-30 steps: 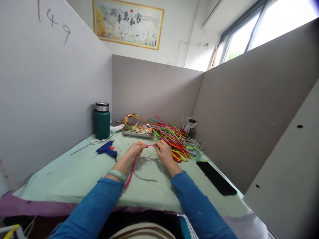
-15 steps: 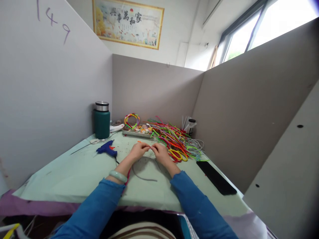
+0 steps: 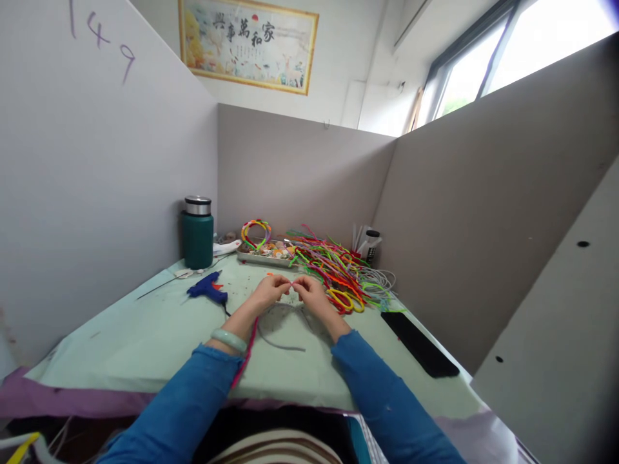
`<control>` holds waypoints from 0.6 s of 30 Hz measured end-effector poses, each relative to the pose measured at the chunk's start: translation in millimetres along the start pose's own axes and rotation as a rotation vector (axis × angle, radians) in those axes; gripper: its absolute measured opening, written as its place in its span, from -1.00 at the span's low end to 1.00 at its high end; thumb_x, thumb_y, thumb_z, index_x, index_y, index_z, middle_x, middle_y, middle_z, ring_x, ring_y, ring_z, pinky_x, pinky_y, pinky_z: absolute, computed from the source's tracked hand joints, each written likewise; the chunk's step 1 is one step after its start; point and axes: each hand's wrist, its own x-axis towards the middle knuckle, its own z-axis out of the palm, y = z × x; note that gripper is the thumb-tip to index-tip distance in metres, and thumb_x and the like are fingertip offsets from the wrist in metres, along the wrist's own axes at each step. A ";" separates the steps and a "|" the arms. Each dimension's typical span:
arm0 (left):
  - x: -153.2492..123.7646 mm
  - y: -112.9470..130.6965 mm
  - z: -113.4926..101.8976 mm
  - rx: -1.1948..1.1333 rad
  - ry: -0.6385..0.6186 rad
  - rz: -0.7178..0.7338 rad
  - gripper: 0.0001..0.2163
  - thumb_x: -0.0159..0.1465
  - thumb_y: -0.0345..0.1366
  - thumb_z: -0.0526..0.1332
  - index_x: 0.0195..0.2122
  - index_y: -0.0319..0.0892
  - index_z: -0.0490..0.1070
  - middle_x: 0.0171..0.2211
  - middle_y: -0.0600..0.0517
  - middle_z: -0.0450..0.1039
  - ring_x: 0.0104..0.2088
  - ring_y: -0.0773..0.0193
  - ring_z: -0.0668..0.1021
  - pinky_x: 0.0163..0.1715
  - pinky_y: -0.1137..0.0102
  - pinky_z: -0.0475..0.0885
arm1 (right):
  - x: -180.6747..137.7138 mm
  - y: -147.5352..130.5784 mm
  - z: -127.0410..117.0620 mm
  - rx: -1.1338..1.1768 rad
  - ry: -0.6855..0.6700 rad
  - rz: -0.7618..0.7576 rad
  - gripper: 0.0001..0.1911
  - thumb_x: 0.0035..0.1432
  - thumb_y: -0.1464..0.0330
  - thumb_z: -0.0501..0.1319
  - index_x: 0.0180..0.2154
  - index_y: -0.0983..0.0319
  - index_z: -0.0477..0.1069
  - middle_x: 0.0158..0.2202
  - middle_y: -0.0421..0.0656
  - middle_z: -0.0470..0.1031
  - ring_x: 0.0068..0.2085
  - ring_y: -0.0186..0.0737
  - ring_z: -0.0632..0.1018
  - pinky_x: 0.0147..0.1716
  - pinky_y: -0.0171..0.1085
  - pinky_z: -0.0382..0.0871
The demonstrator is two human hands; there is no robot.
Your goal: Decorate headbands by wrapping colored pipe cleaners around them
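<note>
My left hand point(image 3: 271, 291) and my right hand point(image 3: 310, 293) meet fingertip to fingertip above the middle of the table, both closed in a pinch. A small bit of pink shows between the fingertips, and a long pink pipe cleaner point(image 3: 250, 351) trails beneath my left wrist toward the table's front edge. Part of it is hidden by my left hand and forearm. Under my hands lies a thin grey headband point(image 3: 283, 348), its curve partly covered by them.
A blue glue gun point(image 3: 207, 288) lies left of my hands, with a green bottle point(image 3: 198, 240) behind it. Farther back are a tray point(image 3: 268, 260) of small pieces, a colourful headband point(image 3: 244, 233) and heaped pipe cleaners point(image 3: 333, 261). A black flat object point(image 3: 420, 345) lies right; partitions enclose the table.
My hands stay pinched together, with fingers shifted slightly. More of the pink pipe cleaner now shows beside my left wrist, its end lying farther out.
</note>
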 end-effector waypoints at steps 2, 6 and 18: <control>2.0 -2.6 0.5 -0.007 0.021 0.038 -0.82 0.02 -0.20 0.18 -0.50 -0.22 0.35 -0.64 0.14 0.31 -0.66 0.45 0.23 -0.62 0.50 0.11 | -0.2 1.5 1.8 -0.037 0.025 0.006 -0.80 0.07 0.24 0.11 -0.46 0.23 0.35 -0.62 -0.28 0.29 -0.56 -0.37 0.32 -0.54 -0.37 0.17; 8.9 -12.1 0.7 0.029 0.075 0.089 -0.80 0.01 -0.17 0.18 -0.51 -0.23 0.37 -0.61 0.10 0.36 -0.61 0.42 0.29 -0.57 0.49 0.16 | 0.7 5.5 4.6 0.043 0.004 0.088 -0.75 0.08 0.19 0.10 -0.47 0.24 0.34 -0.66 -0.29 0.26 -0.61 -0.38 0.29 -0.59 -0.38 0.13; 13.0 -17.8 0.0 0.171 0.073 0.133 -0.85 0.00 -0.24 0.18 -0.52 -0.20 0.44 -0.61 0.07 0.42 -0.55 0.35 0.39 -0.49 0.47 0.24 | 0.1 -1.1 5.3 0.301 -0.060 0.328 -0.80 -0.05 0.27 0.15 -0.57 0.23 0.22 -0.73 -0.35 0.16 -0.70 -0.45 0.20 -0.71 -0.41 0.05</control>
